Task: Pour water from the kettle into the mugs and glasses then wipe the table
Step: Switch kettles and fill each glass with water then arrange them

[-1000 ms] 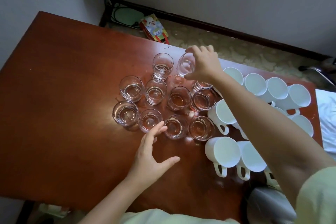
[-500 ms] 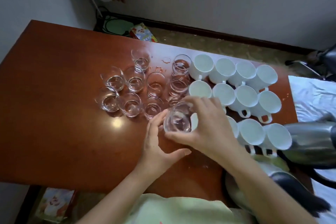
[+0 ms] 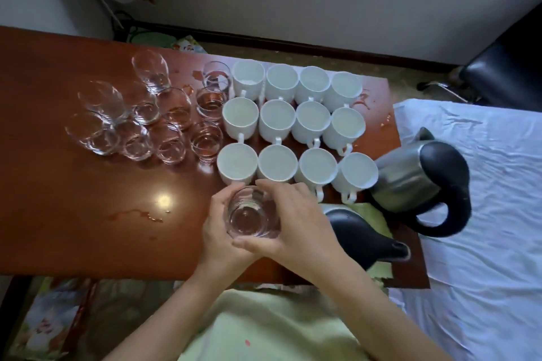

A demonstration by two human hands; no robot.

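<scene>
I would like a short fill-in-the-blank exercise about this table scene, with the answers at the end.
1. Both hands hold one ____ near the table's front edge.
2. The white mugs stand in three rows of ____.
3. The steel kettle stands to the ____ of the mugs.

Answers: glass; four; right

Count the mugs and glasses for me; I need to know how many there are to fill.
Mugs: 12
Glasses: 11, one of them held
Total: 23
</scene>
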